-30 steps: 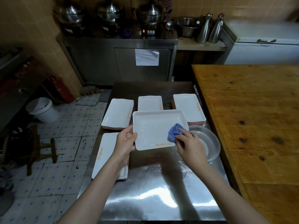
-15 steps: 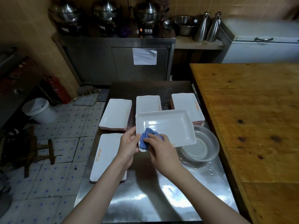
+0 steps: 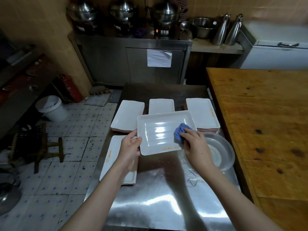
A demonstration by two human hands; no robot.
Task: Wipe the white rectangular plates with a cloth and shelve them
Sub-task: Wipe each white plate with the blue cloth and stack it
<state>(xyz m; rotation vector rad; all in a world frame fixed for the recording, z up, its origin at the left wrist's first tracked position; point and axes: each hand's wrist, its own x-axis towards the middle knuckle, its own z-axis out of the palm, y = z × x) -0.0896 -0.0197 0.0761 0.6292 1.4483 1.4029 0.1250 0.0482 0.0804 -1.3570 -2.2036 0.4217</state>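
Left hand [image 3: 129, 148] gripping white rectangular ceramic plate [image 3: 160, 132] at its left edge above stainless steel counter [image 3: 150, 205], right hand [image 3: 195, 146] clutching crumpled blue cloth [image 3: 180, 131] against plate's right side

My feed is dim overall. Light falls from above and glares in broad white patches on the shiny stainless steel table [image 3: 150, 205] and in bright bands on the white rectangular plate [image 3: 160, 132]. Dark shadows cross the steel. Corners go murky and straight edges bend.
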